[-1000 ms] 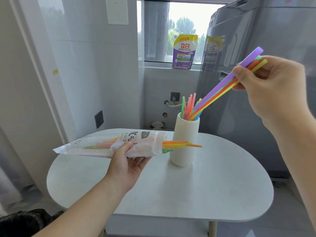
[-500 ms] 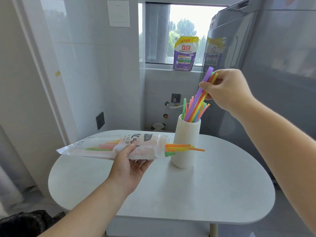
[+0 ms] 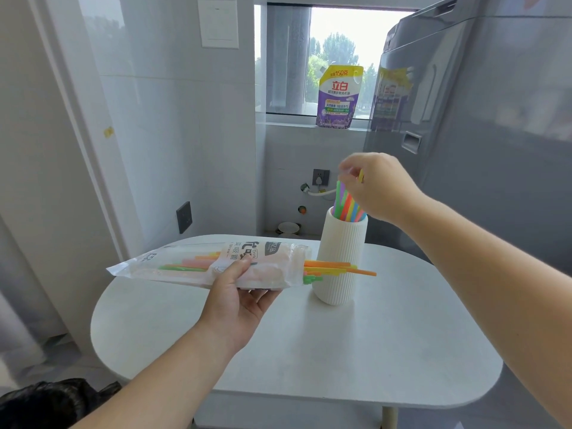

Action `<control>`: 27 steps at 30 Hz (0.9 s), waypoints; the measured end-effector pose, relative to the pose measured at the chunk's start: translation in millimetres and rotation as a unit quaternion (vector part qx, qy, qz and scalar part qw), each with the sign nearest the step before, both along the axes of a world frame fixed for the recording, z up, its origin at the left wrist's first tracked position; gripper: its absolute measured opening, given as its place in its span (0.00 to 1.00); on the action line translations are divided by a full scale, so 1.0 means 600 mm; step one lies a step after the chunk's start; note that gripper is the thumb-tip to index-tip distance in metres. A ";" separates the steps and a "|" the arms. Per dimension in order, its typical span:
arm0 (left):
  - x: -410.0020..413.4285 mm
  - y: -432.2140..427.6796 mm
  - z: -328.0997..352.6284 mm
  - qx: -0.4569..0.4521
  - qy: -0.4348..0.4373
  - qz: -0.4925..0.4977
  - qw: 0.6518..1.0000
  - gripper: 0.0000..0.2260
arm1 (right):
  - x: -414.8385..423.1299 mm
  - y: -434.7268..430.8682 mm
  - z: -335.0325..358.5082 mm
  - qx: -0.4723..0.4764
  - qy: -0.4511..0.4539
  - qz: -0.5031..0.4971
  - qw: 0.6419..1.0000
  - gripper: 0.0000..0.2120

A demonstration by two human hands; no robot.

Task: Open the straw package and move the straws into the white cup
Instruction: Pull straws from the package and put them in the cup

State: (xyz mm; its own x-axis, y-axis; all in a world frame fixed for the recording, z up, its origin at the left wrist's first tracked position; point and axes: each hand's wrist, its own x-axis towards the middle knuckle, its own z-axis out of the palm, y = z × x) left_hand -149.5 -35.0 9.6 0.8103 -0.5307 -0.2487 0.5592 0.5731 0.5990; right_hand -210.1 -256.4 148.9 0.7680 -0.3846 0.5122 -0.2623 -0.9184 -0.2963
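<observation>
Daylight is entering through the window [image 3: 337,57] at twelve o'clock, overexposing the sky there. Soft, even light is covering the white table [image 3: 356,351], casting only faint shadows. Wide-angle distortion is bending the walls at nine o'clock. Motion blur is smearing the right hand [image 3: 376,187].

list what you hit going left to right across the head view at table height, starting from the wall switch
dark wall switch → straw package → left hand → loose straw ends sticking out of the package → white ribbed cup → right hand
</observation>
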 end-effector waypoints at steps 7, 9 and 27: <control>0.000 0.001 0.001 0.000 -0.008 -0.005 1.000 0.11 | -0.006 -0.003 -0.032 -0.059 0.121 -0.021 0.991 0.23; 0.001 0.001 0.000 0.001 -0.008 -0.006 1.000 0.12 | -0.013 0.000 -0.036 -0.075 0.125 -0.016 0.989 0.25; -0.014 -0.008 0.010 0.017 -0.062 -0.036 0.997 0.07 | -0.132 0.080 -0.172 0.561 -0.002 0.033 0.827 0.08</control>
State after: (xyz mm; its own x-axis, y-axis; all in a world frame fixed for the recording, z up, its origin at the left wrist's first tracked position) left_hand -157.8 -39.7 15.4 0.7957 -0.5822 -0.1669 0.5184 0.5122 0.6848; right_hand -289.3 -208.4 45.9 0.8054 -0.5768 -0.1370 -0.2204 -0.0768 -0.9724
